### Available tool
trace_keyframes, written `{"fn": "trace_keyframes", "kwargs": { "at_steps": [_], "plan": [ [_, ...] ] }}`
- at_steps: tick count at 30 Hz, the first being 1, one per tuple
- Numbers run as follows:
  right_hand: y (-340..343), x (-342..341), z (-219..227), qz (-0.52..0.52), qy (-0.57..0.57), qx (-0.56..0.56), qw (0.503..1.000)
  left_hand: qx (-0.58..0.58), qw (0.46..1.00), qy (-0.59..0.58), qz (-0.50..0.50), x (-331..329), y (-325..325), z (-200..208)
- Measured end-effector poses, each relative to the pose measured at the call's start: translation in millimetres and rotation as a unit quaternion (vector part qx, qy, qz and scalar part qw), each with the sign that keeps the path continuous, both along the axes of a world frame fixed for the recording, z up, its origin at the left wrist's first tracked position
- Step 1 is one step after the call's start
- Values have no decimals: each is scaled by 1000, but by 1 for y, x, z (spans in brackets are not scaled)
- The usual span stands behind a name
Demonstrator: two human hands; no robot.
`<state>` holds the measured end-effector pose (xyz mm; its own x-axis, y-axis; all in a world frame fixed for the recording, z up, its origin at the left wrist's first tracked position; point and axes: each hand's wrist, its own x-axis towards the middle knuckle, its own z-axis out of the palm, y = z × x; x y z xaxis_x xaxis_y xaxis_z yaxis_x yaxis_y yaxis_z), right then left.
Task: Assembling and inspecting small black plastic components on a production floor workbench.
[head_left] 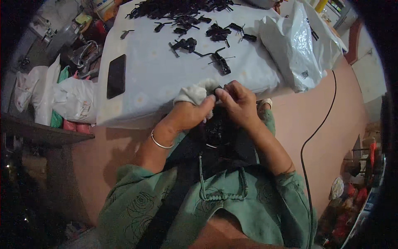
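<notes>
Both hands meet just past the near edge of the covered table. My left hand [191, 111] is closed on a whitish cloth [191, 94], which bunches up over its fingers. My right hand [239, 101] pinches a small dark part [218, 88] against the cloth, thumb and fingers together; most of that part is hidden by the fingers. Beyond the hands lies a black plastic piece with thin arms [222, 64]. Farther back, several similar black pieces [184, 45] are scattered, and a dense heap of them [166, 9] sits at the far edge.
On the pale table cover [145, 74] a dark phone [116, 76] lies at the left. A white plastic bag [286, 45] stands at the right corner. White bags [74, 97] crowd a shelf at left. A black cable [304, 145] runs down the right side over the pinkish floor [331, 120].
</notes>
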<state>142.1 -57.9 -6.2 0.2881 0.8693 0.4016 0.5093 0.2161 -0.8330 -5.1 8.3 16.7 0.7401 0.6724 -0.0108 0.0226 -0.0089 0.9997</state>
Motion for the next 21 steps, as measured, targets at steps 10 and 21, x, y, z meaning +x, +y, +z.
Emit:
{"fn": "trace_keyframes", "kwargs": {
  "at_steps": [10,21],
  "plan": [
    [-2,-4,-10,71,29,-41,996,375,924,-7,80,10,-7,-9],
    [9,-12,-34,45,86,-110,989,534,833,65,131,14,-7,-30]
  ]
}}
